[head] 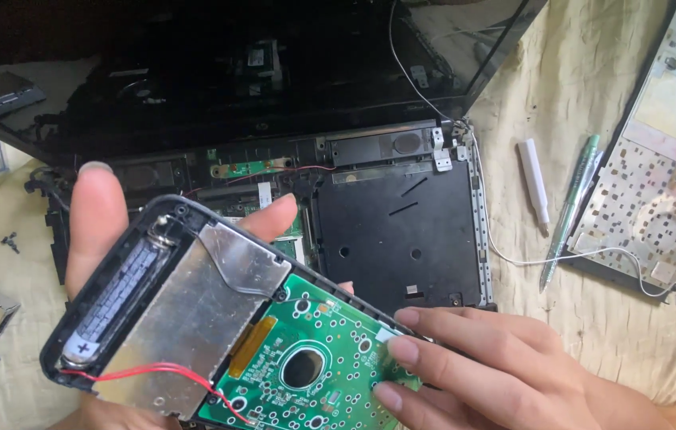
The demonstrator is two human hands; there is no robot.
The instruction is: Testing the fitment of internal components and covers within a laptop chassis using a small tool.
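Dismantled laptop point(338, 183) behind; opened handheld device point(194, 318) (light, rigid, its bare green circuit board point(314, 366) likely fragile) held above it. Left hand point(107, 239) is closed around the casing edges; right hand point(497, 374) rests fingertips point(401, 350) on the board, grasping nothing.

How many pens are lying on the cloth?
2. A white pen and a green pen lie side by side on the cream cloth, right of the opened laptop. More could be hidden under the parts.
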